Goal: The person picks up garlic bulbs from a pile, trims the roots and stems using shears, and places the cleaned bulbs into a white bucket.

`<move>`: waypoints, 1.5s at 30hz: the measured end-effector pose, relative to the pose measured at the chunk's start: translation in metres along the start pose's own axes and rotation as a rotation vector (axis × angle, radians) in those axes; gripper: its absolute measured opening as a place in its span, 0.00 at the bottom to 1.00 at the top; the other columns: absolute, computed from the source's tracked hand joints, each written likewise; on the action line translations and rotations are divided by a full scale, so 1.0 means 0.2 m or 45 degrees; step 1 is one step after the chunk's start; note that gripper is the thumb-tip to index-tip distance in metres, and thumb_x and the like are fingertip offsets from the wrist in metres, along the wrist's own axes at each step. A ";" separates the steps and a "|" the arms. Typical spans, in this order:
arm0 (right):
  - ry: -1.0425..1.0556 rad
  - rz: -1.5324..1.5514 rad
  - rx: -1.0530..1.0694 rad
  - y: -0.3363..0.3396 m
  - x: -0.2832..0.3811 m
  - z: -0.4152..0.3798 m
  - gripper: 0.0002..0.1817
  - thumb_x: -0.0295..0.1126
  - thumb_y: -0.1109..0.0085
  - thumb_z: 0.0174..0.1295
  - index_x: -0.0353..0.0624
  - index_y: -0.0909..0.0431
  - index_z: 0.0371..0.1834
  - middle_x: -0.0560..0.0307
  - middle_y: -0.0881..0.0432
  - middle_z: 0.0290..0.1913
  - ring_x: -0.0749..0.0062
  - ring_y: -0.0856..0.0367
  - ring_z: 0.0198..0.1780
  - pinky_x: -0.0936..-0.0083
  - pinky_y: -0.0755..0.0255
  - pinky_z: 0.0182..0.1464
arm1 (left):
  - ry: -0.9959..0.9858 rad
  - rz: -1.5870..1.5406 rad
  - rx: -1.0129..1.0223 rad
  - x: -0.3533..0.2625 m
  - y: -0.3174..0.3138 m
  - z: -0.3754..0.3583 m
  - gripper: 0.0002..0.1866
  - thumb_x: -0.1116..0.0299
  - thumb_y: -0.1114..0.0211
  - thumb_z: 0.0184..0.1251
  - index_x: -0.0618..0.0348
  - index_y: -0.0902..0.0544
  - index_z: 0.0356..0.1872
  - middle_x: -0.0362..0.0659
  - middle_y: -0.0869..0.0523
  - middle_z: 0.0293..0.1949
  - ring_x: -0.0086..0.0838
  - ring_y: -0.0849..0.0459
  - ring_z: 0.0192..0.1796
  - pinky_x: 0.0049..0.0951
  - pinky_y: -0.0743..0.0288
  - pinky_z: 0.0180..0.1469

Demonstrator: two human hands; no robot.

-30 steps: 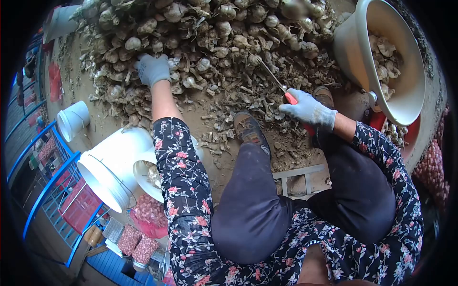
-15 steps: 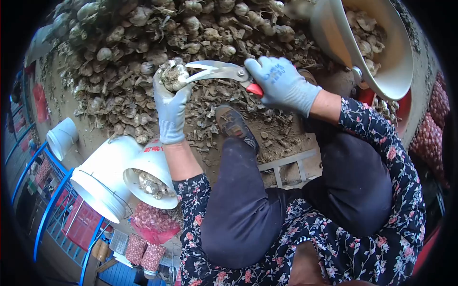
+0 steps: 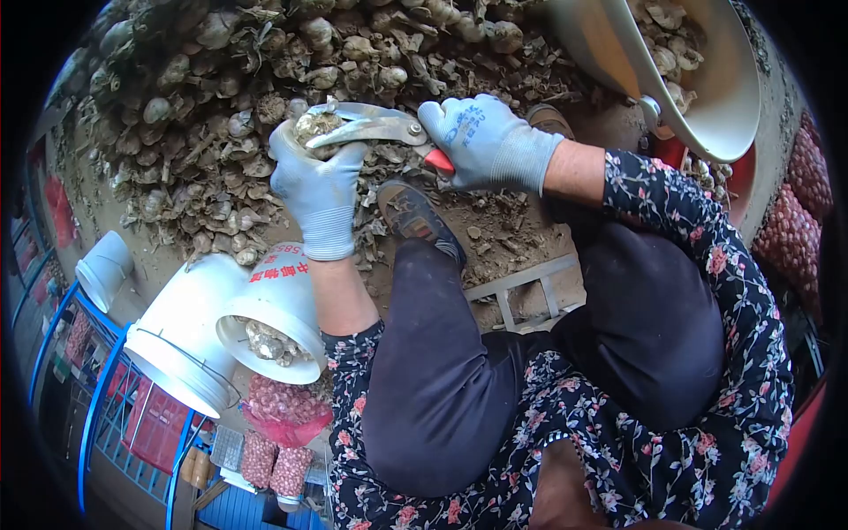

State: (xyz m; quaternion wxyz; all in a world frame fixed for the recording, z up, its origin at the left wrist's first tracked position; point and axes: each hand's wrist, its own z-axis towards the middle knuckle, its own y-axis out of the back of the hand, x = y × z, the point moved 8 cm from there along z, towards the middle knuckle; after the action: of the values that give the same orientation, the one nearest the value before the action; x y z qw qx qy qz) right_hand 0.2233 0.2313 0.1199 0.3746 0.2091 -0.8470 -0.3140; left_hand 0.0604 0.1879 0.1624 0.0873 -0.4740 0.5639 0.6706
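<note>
My left hand [image 3: 316,181], in a grey-white glove, is closed around a garlic bulb [image 3: 316,129]. The gloved right hand [image 3: 484,141] grips the red handle of a pair of shears [image 3: 380,129]. Their metal blades are apart and lie around the bulb, one along its top and one across its near side. Much of the handles is hidden inside my right hand. Beyond both hands spreads a large heap of dry garlic bulbs [image 3: 177,132] with loose husks and stems.
A wide pale bucket [image 3: 738,115] with garlic tilts at the upper right. At the left lie a white bucket [image 3: 181,327] and a smaller lettered one [image 3: 287,283] holding bulbs. Red mesh sacks [image 3: 791,243] line the right edge. A metal frame [image 3: 526,281] lies between my legs.
The shears and the bulb have come together, with the blades now reaching around it instead of beside it. My right hand has shifted left, and the view has moved slightly.
</note>
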 end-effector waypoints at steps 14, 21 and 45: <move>-0.139 0.788 0.213 -0.18 -0.22 -0.22 0.23 0.46 0.39 0.59 0.37 0.28 0.45 0.45 0.19 0.34 0.54 0.19 0.39 0.65 0.27 0.43 | 0.415 -1.585 0.343 0.27 -0.17 -0.05 0.34 0.81 0.33 0.49 0.60 0.32 0.62 0.44 0.22 0.47 0.27 0.20 0.43 0.24 0.21 0.46; -0.033 1.182 0.531 -0.24 -0.01 -0.17 0.38 0.49 0.39 0.62 0.41 0.42 0.71 0.50 0.22 0.41 0.71 0.25 0.42 0.72 0.28 0.48 | 0.305 -2.387 0.604 0.12 -0.26 -0.14 0.32 0.69 0.35 0.55 0.57 0.34 0.64 0.46 0.30 0.58 0.35 0.25 0.54 0.37 0.23 0.52; -0.356 1.383 0.474 -0.33 -0.16 -0.18 0.13 0.38 0.41 0.63 0.40 0.29 0.27 0.66 0.28 0.20 0.84 0.29 0.22 0.81 0.34 0.25 | 0.414 1.482 -0.453 0.62 1.13 -0.68 0.17 0.68 0.35 0.62 0.65 0.21 0.49 0.51 0.21 0.43 0.34 0.18 0.39 0.29 0.22 0.40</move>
State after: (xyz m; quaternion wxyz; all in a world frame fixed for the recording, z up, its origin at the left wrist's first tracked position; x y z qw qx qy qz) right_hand 0.2782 0.1891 0.0763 0.3237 -0.2357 -0.9148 0.0523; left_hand -0.0811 -0.0565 0.2349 -0.4590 -0.1927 0.6152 0.6113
